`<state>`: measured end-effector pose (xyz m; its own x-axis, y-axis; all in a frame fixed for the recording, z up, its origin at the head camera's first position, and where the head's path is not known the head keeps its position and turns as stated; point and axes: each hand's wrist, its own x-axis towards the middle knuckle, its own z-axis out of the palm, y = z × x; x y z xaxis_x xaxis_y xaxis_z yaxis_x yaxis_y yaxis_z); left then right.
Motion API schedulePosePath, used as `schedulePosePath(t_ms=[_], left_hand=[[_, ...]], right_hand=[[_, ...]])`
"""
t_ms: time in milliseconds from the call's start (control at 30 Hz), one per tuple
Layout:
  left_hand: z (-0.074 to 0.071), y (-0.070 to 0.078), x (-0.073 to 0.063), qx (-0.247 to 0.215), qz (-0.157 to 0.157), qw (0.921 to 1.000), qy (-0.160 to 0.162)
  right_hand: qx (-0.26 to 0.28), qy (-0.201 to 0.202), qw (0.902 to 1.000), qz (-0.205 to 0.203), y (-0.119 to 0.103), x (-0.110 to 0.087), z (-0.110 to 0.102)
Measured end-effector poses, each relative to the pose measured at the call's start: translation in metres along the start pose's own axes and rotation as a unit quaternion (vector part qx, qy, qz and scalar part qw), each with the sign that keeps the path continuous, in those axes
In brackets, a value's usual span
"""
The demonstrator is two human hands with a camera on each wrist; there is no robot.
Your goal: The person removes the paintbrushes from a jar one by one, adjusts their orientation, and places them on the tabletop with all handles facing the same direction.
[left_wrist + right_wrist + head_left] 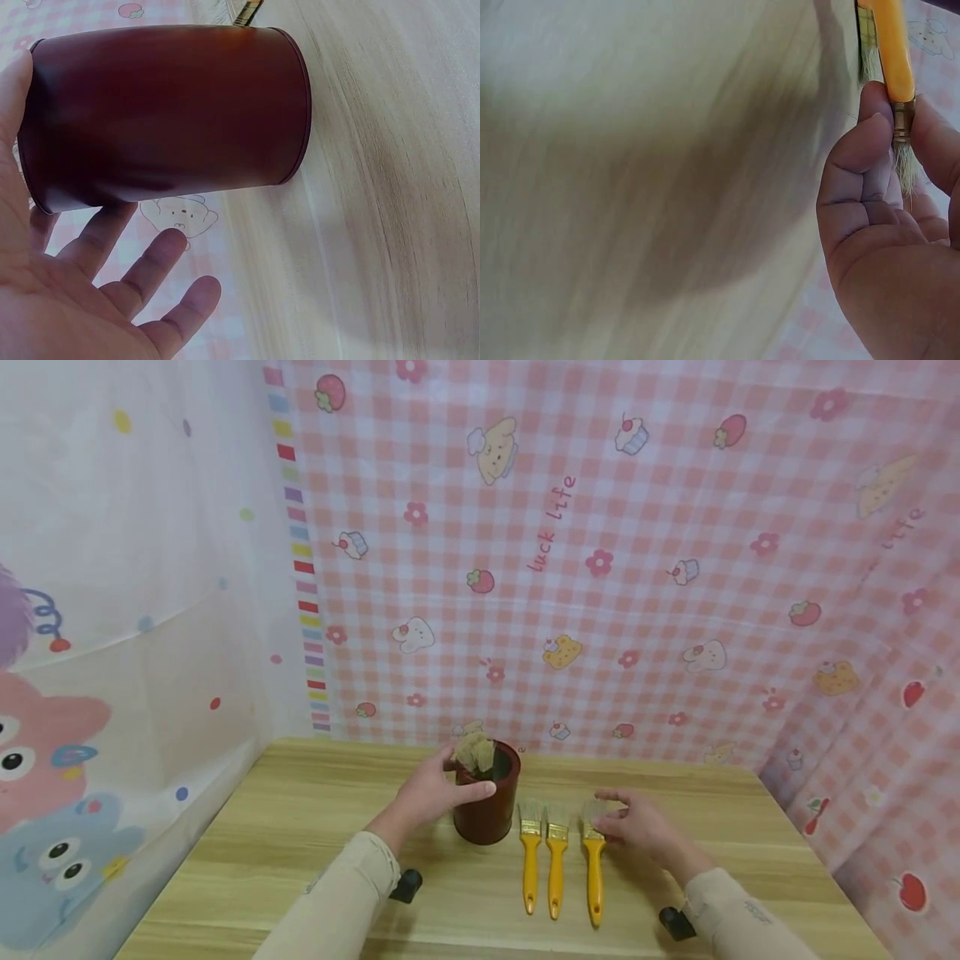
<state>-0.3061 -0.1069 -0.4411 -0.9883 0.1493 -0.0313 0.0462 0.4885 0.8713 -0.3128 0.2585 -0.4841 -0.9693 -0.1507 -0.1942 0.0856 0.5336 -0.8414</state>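
A dark red-brown cylindrical pot (486, 814) stands upright near the back of the table. From its mouth sticks a crumpled khaki clump (476, 753). My left hand (438, 789) grips the pot at the rim, thumb across the front, other fingers partly hidden behind; in the left wrist view the lower fingers (154, 270) spread away from its wall. On the right, my right hand (637, 822) pinches a yellow-handled paintbrush (594, 877) at its metal band and bristles, between thumb and fingers. Two similar paintbrushes, one (530, 868) beside another (556, 872), lie between pot and hand.
The wood-grain table (300, 827) ends at a pink checked cloth (637, 610) hanging behind and to the right. A white printed cloth (165, 610) hangs at the left. Black wrist devices show below the left cuff (407, 886) and the right cuff (678, 923).
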Motion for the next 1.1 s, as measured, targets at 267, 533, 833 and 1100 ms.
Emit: schedulePosePath(t_ms=[267,533,833,1100], left_hand=[[0.0,0.0,0.0,-0.004,0.018,0.9998,0.0],[0.0,0.0,-0.001,0.012,0.008,0.9999,0.001],[-0.001,0.002,-0.001,0.012,0.01,0.9999,0.003],[-0.002,0.002,-0.001,0.017,-0.001,0.9998,0.003]], right_hand=[[0.012,-0.003,0.9999,0.011,0.005,0.005,0.01],[0.018,-0.001,0.9996,0.024,0.004,0.005,0.012],[-0.008,0.005,0.9994,0.035,0.001,0.008,0.014],[-0.024,0.003,0.9996,0.015,-0.001,0.008,0.017]])
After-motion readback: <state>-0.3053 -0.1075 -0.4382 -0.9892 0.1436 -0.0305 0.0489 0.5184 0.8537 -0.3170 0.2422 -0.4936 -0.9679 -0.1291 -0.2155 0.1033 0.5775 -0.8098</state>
